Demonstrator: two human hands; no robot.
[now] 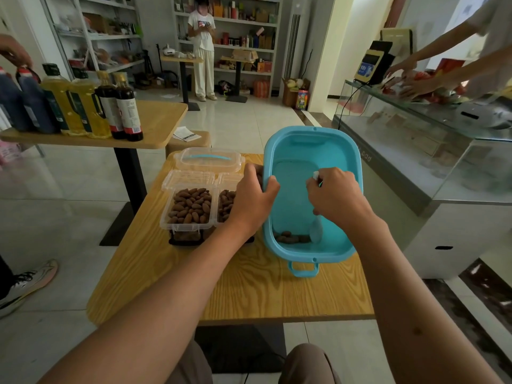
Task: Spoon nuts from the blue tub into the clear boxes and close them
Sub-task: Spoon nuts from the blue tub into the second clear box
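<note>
Head view: blue tub [313, 151] sits right of centre on the wooden bench [249, 289], tilted w/ its far end raised, a few nuts [291, 237] left at its near bottom. Left hand [253, 199] grips the tub's left rim, fingers curled over it; right hand [333, 194] is inside the tub, fingers clamped on the handle of a pale spoon [316, 230] whose bowl is down by the nuts. Centre-left, just beside the tub, 2 clear boxes [191, 207] hold nuts w/ lids open; a closed clear box [209, 159] w/ blue handle sits behind them.
</note>
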